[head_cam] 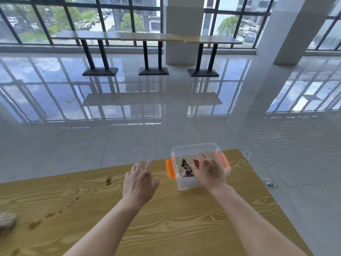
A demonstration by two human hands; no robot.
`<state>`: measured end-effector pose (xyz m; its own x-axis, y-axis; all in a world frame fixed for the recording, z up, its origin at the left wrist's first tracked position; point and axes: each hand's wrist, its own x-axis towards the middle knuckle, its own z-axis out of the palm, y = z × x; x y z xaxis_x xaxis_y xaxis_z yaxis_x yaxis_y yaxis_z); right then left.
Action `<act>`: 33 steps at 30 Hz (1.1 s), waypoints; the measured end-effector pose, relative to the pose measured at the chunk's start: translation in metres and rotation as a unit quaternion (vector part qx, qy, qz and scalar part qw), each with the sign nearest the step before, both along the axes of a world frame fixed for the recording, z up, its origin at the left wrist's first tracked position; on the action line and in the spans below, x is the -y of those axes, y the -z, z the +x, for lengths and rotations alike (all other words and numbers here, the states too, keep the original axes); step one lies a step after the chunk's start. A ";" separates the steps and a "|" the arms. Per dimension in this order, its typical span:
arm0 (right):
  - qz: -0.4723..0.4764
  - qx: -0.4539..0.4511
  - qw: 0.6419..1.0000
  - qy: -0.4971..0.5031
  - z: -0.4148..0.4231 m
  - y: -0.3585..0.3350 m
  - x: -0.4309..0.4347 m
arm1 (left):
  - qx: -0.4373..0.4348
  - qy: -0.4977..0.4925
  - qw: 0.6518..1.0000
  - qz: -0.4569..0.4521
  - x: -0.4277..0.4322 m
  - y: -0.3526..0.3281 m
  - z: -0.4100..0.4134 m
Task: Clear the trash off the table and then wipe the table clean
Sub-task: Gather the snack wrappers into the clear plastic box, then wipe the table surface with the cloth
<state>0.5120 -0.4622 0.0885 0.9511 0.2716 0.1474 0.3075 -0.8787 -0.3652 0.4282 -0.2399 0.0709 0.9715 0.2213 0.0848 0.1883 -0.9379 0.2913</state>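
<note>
Trash [186, 169] partly hidden under right hand [208, 170].

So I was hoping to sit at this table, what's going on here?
A person is clearing it. Their right hand is over a clear bin with orange latches that holds wrappers. The left hand hovers open above the wooden table. Brown spill spots are not yet wiped; what looks like a cloth lies at the left edge.

Bare left hand [140, 183] and bare right hand [208, 172] on slim, uncovered forearms [103, 224]
</note>
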 end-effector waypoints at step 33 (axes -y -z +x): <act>-0.021 -0.053 0.950 -0.308 -0.199 0.032 -0.336 | -0.035 -0.302 0.952 0.027 -0.280 0.039 -0.311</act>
